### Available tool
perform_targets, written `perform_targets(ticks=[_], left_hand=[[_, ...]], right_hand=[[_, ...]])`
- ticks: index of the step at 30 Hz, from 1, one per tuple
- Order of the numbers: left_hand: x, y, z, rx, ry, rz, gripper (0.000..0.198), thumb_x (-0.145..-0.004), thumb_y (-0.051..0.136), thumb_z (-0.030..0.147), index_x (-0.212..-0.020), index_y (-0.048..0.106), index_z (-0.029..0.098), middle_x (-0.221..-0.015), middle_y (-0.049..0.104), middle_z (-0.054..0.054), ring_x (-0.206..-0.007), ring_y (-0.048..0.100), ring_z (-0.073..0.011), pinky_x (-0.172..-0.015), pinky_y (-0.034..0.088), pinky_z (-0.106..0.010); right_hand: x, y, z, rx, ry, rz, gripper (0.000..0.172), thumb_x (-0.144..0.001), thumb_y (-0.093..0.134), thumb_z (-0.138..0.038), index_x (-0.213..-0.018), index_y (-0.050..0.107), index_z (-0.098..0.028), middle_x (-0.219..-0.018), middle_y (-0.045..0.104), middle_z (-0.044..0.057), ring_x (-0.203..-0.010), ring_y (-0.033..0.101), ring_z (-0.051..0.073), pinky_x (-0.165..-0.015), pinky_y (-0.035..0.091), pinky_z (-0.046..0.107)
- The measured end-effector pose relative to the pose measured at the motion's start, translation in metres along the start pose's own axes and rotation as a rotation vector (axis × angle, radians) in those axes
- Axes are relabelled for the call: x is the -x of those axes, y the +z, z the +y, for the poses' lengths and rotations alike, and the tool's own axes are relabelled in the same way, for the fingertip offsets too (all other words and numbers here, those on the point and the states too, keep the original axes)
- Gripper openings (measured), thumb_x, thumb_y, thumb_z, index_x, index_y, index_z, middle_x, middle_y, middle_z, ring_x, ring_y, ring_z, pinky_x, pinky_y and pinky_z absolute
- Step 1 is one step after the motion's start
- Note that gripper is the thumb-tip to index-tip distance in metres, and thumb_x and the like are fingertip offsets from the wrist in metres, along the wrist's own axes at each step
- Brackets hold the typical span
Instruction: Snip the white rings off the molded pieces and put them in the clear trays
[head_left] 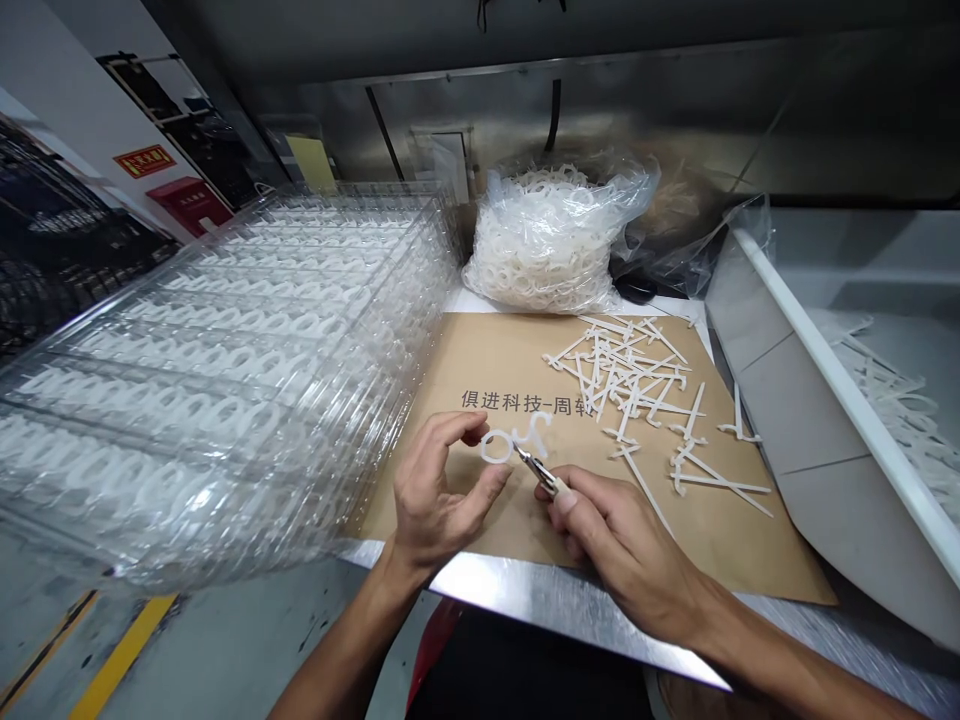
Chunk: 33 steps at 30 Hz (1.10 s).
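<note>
Okay, what's the left hand doing?

It's in a narrow pinch. The thumb and forefinger hold a white plastic ring over the brown paper sheet, with a curled white piece joined to it.

And the right hand?

It's closed round the handles of small snips, with their metal tips right at the ring's edge. I can't tell from this view whether they're biting into it.

How would you do that well?

I'd keep the pinch firm and close to the cutting spot, and set the tips flat against the ring's edge so no stub is left. I'd also keep the fingers well behind the blades.

What's around them?

A loose heap of white plastic strips lies on the paper to the right. Beyond the paper sits a clear bag stuffed with white rings, and to the left are stacked clear trays full of rings. Further right is a grey bin with a white rail, and the paper lies on a steel table.
</note>
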<state>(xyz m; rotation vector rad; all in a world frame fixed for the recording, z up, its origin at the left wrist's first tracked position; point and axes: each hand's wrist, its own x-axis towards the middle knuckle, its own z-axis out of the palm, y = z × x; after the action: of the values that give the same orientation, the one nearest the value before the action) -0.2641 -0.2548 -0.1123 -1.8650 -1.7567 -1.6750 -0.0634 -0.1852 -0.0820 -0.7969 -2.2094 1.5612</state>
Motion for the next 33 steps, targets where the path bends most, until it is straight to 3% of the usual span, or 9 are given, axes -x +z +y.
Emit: perform_targets(ticks=[4, 33], left_hand=[[0.001, 0.0002, 0.0015, 0.006, 0.006, 0.006, 0.028, -0.084, 0.074, 0.016, -0.11, 0.065, 0.018, -0.09, 0.068, -0.004, -0.082, 0.066, -0.0165, -0.072, 0.057, -0.03], [0.002, 0.0, 0.0027, 0.021, 0.103, 0.017, 0.044, -0.08, 0.075, 0.008, -0.122, 0.065, 0.018, -0.093, 0.07, -0.004, -0.084, 0.068, -0.0167, -0.074, 0.058, -0.031]], right_hand=[[-0.0008, -0.0007, -0.0019, 0.006, 0.001, 0.001, 0.037, -0.106, 0.034, -0.043, -0.081, 0.05, -0.021, -0.074, 0.056, 0.0, -0.065, 0.052, 0.015, -0.059, 0.039, 0.028], [0.0002, -0.0006, 0.0002, -0.012, -0.001, -0.003, 0.033, -0.106, 0.035, -0.043, -0.092, 0.055, -0.021, -0.085, 0.059, 0.001, -0.075, 0.055, 0.016, -0.066, 0.042, 0.029]])
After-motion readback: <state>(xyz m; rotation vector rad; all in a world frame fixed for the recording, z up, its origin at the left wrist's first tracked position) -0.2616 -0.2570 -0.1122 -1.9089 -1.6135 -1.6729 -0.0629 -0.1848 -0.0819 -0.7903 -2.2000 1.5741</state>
